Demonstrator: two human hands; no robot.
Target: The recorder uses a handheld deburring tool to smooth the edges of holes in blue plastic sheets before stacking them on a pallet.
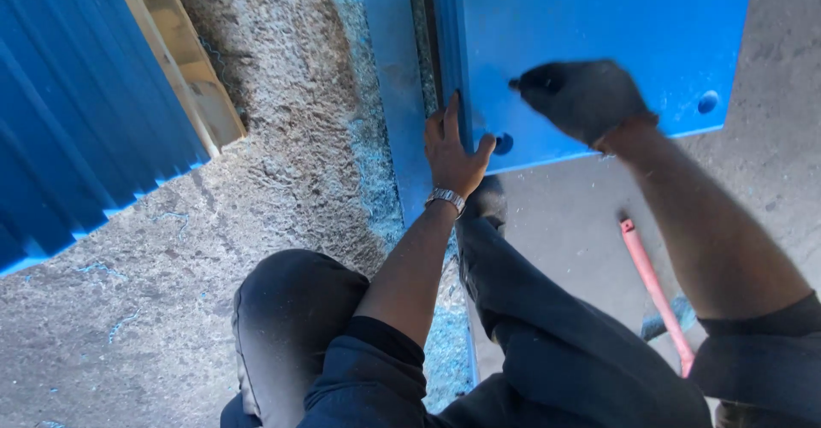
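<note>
A red-handled tool (pixel 654 295) is lying on the concrete floor (pixel 573 214) beside the person's knee. Farther out, the bare left hand (pixel 453 150) is gripping the left edge of a blue metal panel (pixel 599 17), fingers curled around it. The gloved right hand (pixel 581 99) is pressing loosely closed against the panel's face, near a bolt hole (pixel 504 143). A blue corrugated sheet (pixel 77 103) is standing well to the left.

The left edge of a blue metal panel (pixel 599 43) is gripped by the bare left hand (pixel 453 150), on whose wrist a wristwatch (pixel 445 198) is worn. The panel's face is touched by the dark-gloved right hand (pixel 583 96), just above a round hole (pixel 504 143). A red-handled tool (pixel 654 291) is seen lying on the concrete floor (pixel 282 137).
</note>
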